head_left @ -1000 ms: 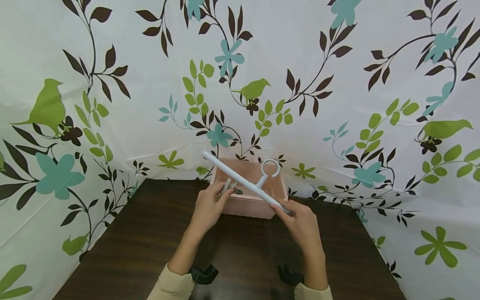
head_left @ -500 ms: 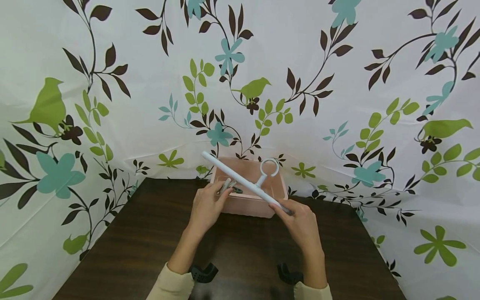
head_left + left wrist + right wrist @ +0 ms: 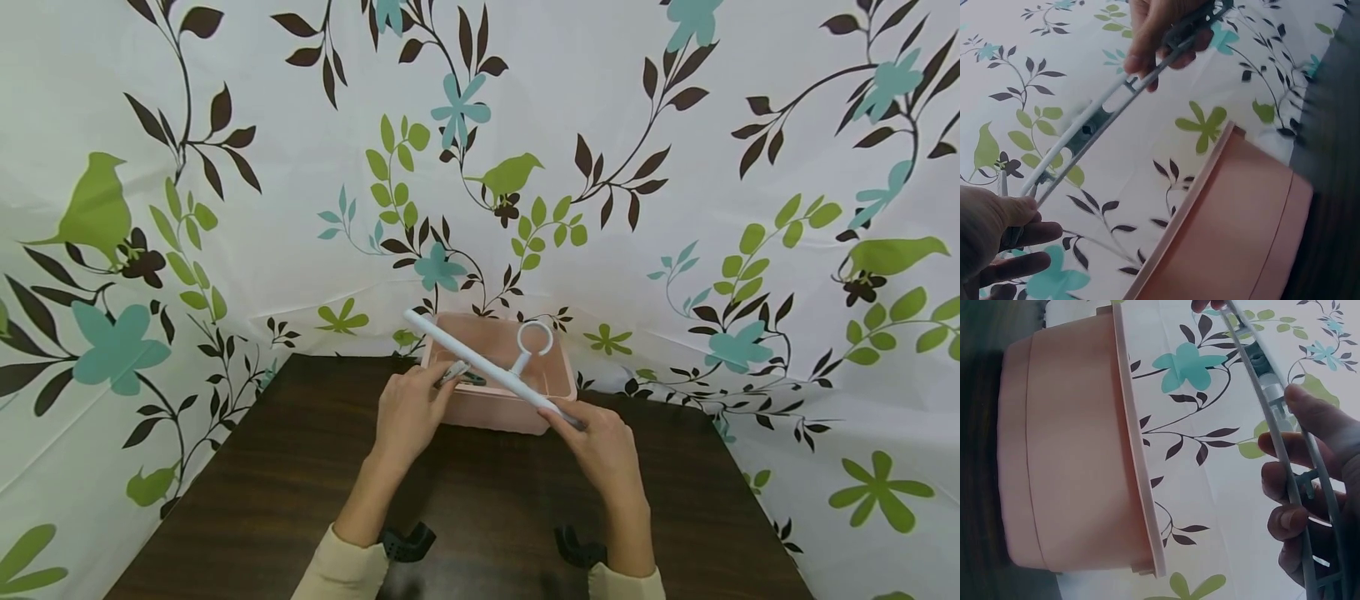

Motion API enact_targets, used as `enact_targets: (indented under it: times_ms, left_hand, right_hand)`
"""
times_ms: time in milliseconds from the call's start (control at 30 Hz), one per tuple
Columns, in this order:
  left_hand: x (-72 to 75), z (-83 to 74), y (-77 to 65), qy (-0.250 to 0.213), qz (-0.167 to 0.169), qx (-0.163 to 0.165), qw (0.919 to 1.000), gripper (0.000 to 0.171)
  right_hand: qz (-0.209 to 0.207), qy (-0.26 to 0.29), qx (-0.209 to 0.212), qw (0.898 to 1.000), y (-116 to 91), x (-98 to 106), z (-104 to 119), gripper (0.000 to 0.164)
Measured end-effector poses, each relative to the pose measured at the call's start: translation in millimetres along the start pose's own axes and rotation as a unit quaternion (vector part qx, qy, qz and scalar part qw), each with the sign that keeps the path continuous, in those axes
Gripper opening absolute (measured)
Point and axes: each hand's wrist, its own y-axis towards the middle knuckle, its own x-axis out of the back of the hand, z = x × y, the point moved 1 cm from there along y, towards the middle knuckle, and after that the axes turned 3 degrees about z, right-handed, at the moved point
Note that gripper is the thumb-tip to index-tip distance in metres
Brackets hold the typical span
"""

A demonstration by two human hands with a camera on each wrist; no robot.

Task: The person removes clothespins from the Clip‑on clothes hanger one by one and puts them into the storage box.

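A pale blue-white hanger (image 3: 480, 363) with a straight bar and an open ring hook (image 3: 535, 339) slants above the pink bin. My right hand (image 3: 600, 442) grips its lower right end. Beneath the bar's left half, my left hand (image 3: 405, 417) pinches a small grey clip (image 3: 454, 372); its far end is close to the bar, and I cannot tell whether they touch. Ribs and a hollow show on the underside of the hanger (image 3: 1088, 128) in the left wrist view. The right wrist view has my right hand's fingers (image 3: 1288, 522) curled round the hanger (image 3: 1275, 419).
The pink bin (image 3: 498, 414) stands at the back of the dark wooden table (image 3: 480, 492), against a patterned cloth backdrop (image 3: 300, 167). A dark green piece (image 3: 472, 377) lies inside it, partly hidden. Black curved mounts (image 3: 408, 543) sit by both wrists.
The hanger's left end has dipped slightly. My left hand has shifted a little left, and the grey clip in it has turned flatter. The right hand has barely moved.
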Motion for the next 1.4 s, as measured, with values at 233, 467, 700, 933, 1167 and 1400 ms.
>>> enact_targets:
  times_ms: [233, 467, 700, 933, 1167, 1400]
  left_hand:
    - [1.4, -1.0, -1.2, 0.02, -0.01, -0.008, 0.9997, 0.024]
    - [2.0, -1.8, -1.0, 0.022, -0.004, 0.003, 0.9997, 0.025]
    - [-0.2, -1.2, 0.0, 0.026, -0.003, 0.019, 0.9995, 0.026]
    - [-2.5, -0.8, 1.2, -0.003, 0.015, 0.015, 0.9998, 0.026]
    - [-10.2, 3.3, 2.0, -0.09, 0.082, 0.035, 0.992, 0.031]
    - [-14.7, 8.9, 9.5, -0.096, 0.109, 0.067, 0.9872, 0.042]
  right_hand:
    - [0.023, 0.007, -0.016, 1.0, 1, 0, 3, 0.032]
    - [0.02, 0.006, -0.014, 1.0, -1, 0, 2, 0.031]
    - [-0.003, -0.001, -0.007, 1.0, -1, 3, -2, 0.03]
    - [0.002, -0.003, -0.01, 1.0, -1, 5, -2, 0.031]
    - [-0.008, 0.007, -0.018, 1.0, -2, 7, -3, 0.03]
    - [-0.017, 0.01, -0.018, 1.0, -2, 11, -4, 0.03]
